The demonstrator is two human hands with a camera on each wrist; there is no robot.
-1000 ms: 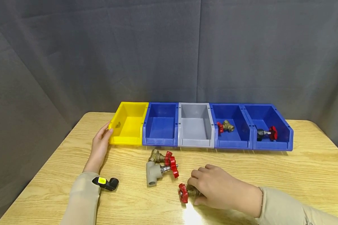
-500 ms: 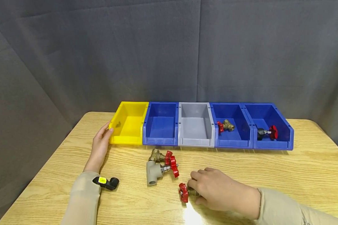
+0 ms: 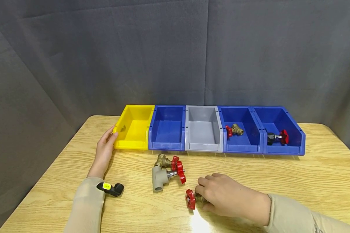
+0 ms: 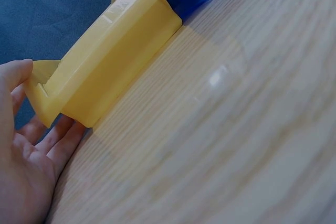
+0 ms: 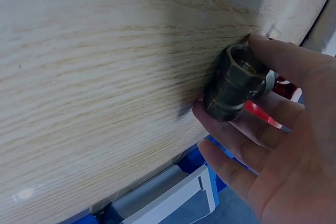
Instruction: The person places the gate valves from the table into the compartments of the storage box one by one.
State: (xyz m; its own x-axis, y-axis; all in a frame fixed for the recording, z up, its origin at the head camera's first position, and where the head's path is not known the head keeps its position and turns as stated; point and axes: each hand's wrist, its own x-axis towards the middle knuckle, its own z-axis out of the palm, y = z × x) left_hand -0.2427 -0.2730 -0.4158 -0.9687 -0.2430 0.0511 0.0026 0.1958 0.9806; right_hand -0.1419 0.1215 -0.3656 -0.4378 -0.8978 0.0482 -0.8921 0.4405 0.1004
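In the head view, the left hand [image 3: 104, 149] is at the outer front corner of a yellow open-fronted plastic bin [image 3: 130, 145], its lower fingers hidden. The right hand [image 3: 227, 195] holds a brass valve with a red lobed handwheel [image 3: 190, 199] over the wood-grain table [image 3: 128, 213]; the wheel points left, and the palm covers much of the brass body. A grey plastic tee-shaped valve [image 3: 159, 178] and a second brass valve [image 3: 162, 160] lie near it, their red wheels close together.

The left wrist view reveals the grip: thumb on the bin's upper corner, fingers tucked beneath its lip, palm turned toward the camera.

The right wrist view shows what the head view hides: a round threaded opening in the brass body, pinched between thumb and fingertips, the smallest visible finger apart from it. The red wheel is partly hidden behind the fingers. Whether the valve touches the table, I cannot tell.
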